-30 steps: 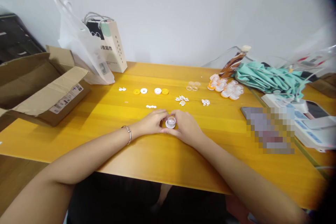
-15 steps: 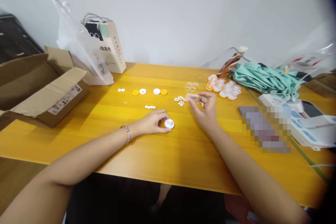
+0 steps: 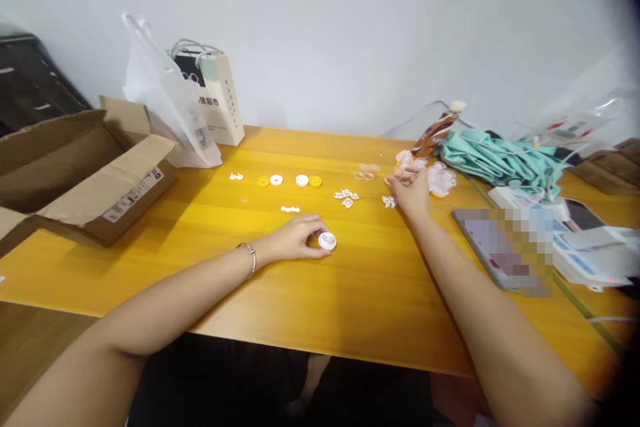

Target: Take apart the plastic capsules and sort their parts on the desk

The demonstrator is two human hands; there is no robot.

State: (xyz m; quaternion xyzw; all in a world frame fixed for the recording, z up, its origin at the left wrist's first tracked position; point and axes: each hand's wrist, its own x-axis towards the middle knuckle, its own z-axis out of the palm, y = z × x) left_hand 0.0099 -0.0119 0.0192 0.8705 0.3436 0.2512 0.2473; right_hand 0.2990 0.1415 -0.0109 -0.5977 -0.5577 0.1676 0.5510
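My left hand [image 3: 297, 239] rests on the table with thumb and fingers closed around the rim of a small white round plastic part [image 3: 327, 241], its raised middle facing up. My right hand [image 3: 414, 192] is at the right, its fingers bent together over a clear plastic cup [image 3: 389, 180], only partly visible at the fingertips. Just beyond that hand sit several clear-topped pieces with orange bases [image 3: 442, 180]. Below its fingers lie small white parts [image 3: 389, 201]. To its left are two clear cups [image 3: 364, 175] and several white wheel-shaped parts [image 3: 346, 196].
White discs [image 3: 302, 181], yellow discs [image 3: 315, 181] and tiny white pieces [image 3: 290, 209] lie mid-table. An open cardboard box [image 3: 135, 193], a plastic bag [image 3: 170, 107] and a paper bag [image 3: 225, 100] stand left. At right are a bottle [image 3: 437, 133], green cloth [image 3: 500, 157] and a tablet [image 3: 493, 253].
My right hand has moved right and away from me, from the wheel-shaped parts to the clear-topped pieces, carrying the clear cup. My left hand keeps holding the white part; the view has shifted slightly.
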